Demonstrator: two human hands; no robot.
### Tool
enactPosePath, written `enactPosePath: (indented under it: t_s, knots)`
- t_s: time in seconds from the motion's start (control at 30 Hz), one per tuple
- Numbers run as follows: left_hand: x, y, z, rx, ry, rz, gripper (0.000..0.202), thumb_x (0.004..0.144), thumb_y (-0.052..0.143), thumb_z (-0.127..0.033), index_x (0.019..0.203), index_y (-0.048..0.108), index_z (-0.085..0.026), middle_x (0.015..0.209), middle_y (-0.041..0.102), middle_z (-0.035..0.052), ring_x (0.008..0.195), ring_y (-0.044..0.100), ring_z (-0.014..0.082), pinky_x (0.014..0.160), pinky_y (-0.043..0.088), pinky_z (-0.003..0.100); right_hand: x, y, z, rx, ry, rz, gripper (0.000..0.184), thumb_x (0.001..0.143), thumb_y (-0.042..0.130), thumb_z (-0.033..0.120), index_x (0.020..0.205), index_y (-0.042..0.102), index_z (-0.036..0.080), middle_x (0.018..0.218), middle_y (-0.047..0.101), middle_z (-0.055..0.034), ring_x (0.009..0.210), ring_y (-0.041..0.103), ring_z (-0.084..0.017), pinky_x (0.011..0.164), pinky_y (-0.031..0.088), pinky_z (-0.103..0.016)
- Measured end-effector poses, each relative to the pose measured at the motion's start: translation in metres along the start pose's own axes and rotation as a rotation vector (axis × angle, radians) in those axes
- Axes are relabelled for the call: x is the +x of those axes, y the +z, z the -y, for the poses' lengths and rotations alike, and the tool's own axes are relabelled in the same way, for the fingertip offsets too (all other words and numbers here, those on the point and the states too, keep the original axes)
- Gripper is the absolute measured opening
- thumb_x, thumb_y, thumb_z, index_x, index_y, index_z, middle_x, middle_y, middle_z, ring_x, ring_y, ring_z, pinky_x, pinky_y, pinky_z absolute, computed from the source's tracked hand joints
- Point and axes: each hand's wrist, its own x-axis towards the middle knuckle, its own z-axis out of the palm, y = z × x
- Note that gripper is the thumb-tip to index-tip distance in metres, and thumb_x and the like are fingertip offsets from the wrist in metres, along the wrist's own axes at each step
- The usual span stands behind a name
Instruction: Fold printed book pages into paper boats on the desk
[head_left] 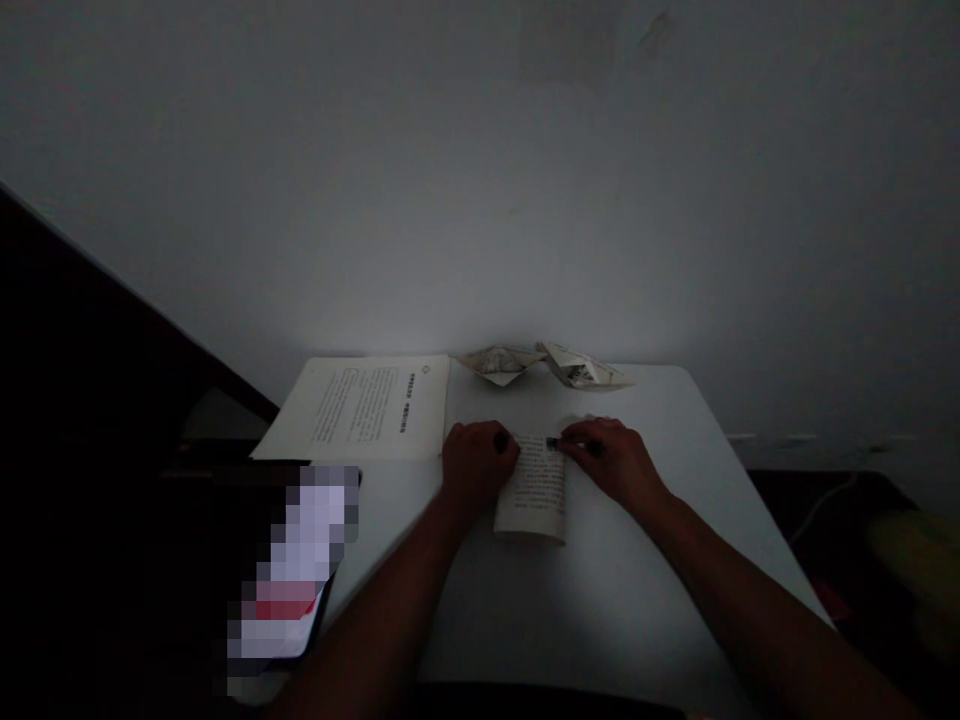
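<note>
A printed sheet of paper (534,495), partly folded, lies on the white table between my hands, its near end curving slightly up. My left hand (480,458) is closed at its left edge, near the far end. On the other side, the fingers of my right hand (606,455) pinch the paper's far right edge, beside a small dark printed picture. A pale bit of paper shows behind the right fingers. Beyond my hands stand two folded paper boats, one on the left (501,364) and one on the right (585,368), their tips nearly touching.
An open printed book or stack of pages (367,405) lies at the table's far left. Nearer, a phone (300,570) with a lit, blurred screen sits at the left edge. The white table (660,400) meets a grey wall. A thin cable (825,495) runs at the right.
</note>
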Motion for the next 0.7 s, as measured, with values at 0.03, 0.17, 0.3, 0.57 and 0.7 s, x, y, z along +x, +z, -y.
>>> enactPosePath:
  t_s: [0.03, 0.17, 0.3, 0.57, 0.7]
  knots:
    - [0.0, 0.0006, 0.0003, 0.003, -0.001, -0.001, 0.018, 0.079, 0.055, -0.03, 0.078, 0.068, -0.019, 0.081, 0.072, 0.0045, 0.077, 0.063, 0.0191, 0.081, 0.039, 0.034, -0.0002, 0.0001, 0.0002, 0.002, -0.001, -0.004, 0.015, 0.082, 0.062, 0.036, 0.084, 0.068, 0.023, 0.08, 0.072, -0.0026, 0.071, 0.063, -0.019, 0.07, 0.046, -0.033]
    - [-0.0002, 0.0013, 0.0008, 0.009, -0.003, -0.005, 0.018, 0.08, 0.054, -0.03, 0.077, 0.068, -0.019, 0.08, 0.071, 0.0046, 0.077, 0.063, 0.0191, 0.081, 0.039, 0.034, -0.0014, 0.0009, 0.0, -0.001, -0.024, -0.009, 0.016, 0.082, 0.062, 0.037, 0.084, 0.068, 0.023, 0.075, 0.071, -0.0017, 0.069, 0.063, -0.018, 0.068, 0.045, -0.032]
    - [-0.0005, 0.0002, -0.0001, 0.007, 0.002, -0.009, 0.018, 0.08, 0.054, -0.03, 0.078, 0.068, -0.018, 0.08, 0.071, 0.005, 0.077, 0.062, 0.0193, 0.08, 0.039, 0.034, -0.0029, 0.0009, 0.0005, -0.018, -0.051, -0.01, 0.015, 0.084, 0.059, 0.036, 0.084, 0.068, 0.023, 0.075, 0.071, -0.0017, 0.066, 0.062, -0.017, 0.069, 0.044, -0.032]
    - [-0.0002, 0.001, -0.0001, 0.016, -0.015, -0.008, 0.019, 0.08, 0.053, -0.029, 0.077, 0.068, -0.018, 0.082, 0.072, 0.0056, 0.079, 0.063, 0.0195, 0.081, 0.04, 0.034, -0.0051, -0.0001, 0.0028, 0.007, -0.059, -0.002, 0.017, 0.085, 0.057, 0.039, 0.085, 0.068, 0.025, 0.077, 0.071, -0.0019, 0.067, 0.061, -0.018, 0.072, 0.045, -0.035]
    - [0.0, 0.0013, -0.0003, 0.008, -0.012, 0.001, 0.019, 0.081, 0.053, -0.03, 0.079, 0.068, -0.019, 0.082, 0.072, 0.0049, 0.079, 0.063, 0.019, 0.082, 0.039, 0.034, -0.0081, -0.0004, 0.0017, 0.004, -0.069, -0.009, 0.017, 0.084, 0.059, 0.038, 0.089, 0.068, 0.025, 0.081, 0.071, -0.0025, 0.069, 0.061, -0.018, 0.073, 0.045, -0.035]
